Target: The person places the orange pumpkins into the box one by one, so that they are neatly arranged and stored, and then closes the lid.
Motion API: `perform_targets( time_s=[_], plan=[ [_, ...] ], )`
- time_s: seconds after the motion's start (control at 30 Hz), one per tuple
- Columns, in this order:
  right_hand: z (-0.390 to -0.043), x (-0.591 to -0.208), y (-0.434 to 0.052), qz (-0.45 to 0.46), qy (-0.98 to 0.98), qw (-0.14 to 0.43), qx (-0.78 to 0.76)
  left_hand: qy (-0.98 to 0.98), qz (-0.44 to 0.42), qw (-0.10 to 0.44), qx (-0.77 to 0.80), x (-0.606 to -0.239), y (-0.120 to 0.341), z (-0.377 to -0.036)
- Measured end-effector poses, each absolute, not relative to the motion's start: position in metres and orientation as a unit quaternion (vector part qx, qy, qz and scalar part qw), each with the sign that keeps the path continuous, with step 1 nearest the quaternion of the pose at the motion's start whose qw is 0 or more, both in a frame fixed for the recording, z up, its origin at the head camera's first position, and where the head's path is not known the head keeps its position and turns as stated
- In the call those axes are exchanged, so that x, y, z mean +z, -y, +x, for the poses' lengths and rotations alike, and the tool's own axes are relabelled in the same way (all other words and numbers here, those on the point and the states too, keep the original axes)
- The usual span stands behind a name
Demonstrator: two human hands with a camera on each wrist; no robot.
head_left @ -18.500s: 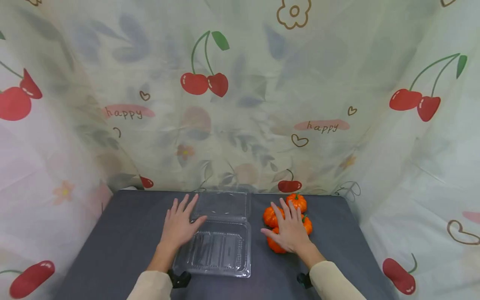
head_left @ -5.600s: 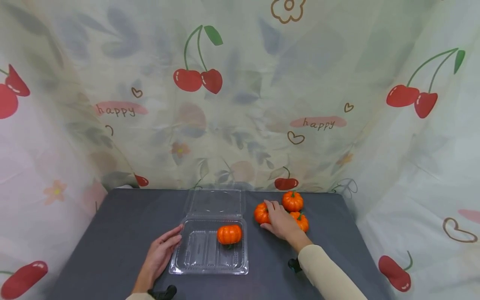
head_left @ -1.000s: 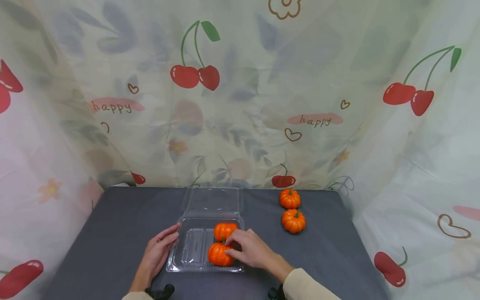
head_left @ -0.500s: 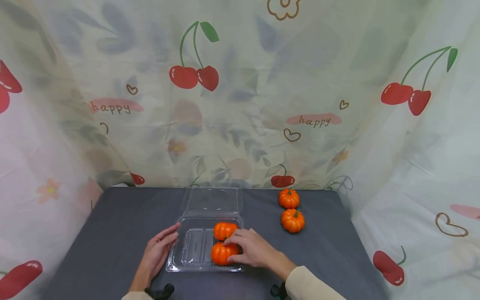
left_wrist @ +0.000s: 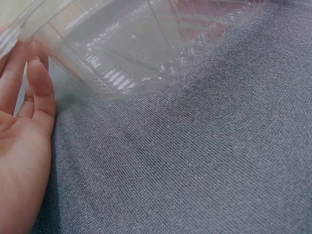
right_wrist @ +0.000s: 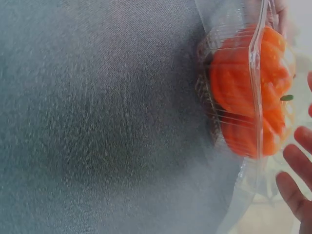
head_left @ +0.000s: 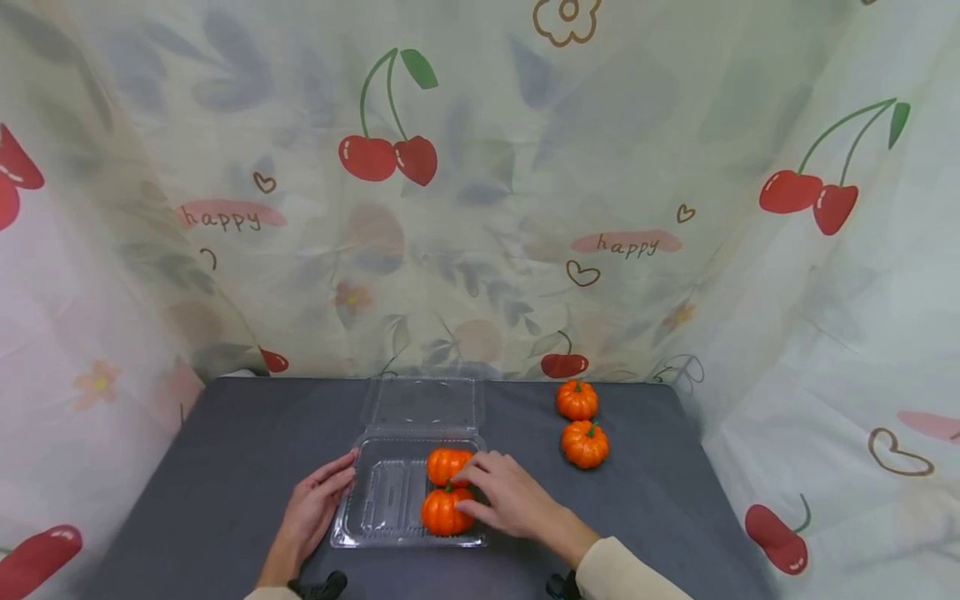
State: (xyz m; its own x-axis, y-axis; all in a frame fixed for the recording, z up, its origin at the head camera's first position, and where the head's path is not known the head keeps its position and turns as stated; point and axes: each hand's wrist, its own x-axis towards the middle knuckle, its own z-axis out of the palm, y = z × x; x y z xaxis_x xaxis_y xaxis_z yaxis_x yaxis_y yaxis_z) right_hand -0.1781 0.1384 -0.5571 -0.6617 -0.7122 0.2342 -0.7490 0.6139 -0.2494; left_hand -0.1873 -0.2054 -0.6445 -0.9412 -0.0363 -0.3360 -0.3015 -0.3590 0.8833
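A clear plastic clamshell box stands on the table with its lid laid back. Two small orange toy pumpkins sit in its right half: a rear pumpkin and a front pumpkin with a green stem. My right hand hovers at the box's right side, fingers loosely bent; the right wrist view shows the fingertips apart from the pumpkins. My left hand touches the box's left side, its fingers extended along the wall under the rim.
Two more pumpkins, one at the back and one nearer, stand on the dark grey table right of the box. A printed curtain with cherries encloses the table's back and sides.
Two pumpkins have gone from the table into the box since the earliest frame. Within the last second the front pumpkin shifted slightly right, and my right hand let go of it. My left hand stayed put.
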Motion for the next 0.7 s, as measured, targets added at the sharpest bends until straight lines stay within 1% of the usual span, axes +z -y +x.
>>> perform_targets(
  time_s=[0.13,0.3,0.43,0.7],
  plan=[
    [-0.177,-0.555,-0.139,0.394,0.902,0.109,0.135,-0.558,-0.150,0.087,0.811,-0.644,0.206,-0.187],
    [-0.178,-0.554,-0.140,0.358,0.917,0.143,0.100,-0.558,-0.144,0.091,0.812,-0.644,0.207,-0.186],
    [-0.180,-0.555,-0.142,0.328,0.930,0.153,0.066,-0.562,-0.140,0.092,0.810,-0.644,0.208,-0.186],
    [-0.187,-0.563,-0.158,0.273,0.954,0.126,0.017,-0.552,-0.137,0.087,0.818,-0.642,0.206,-0.185]
  ],
)
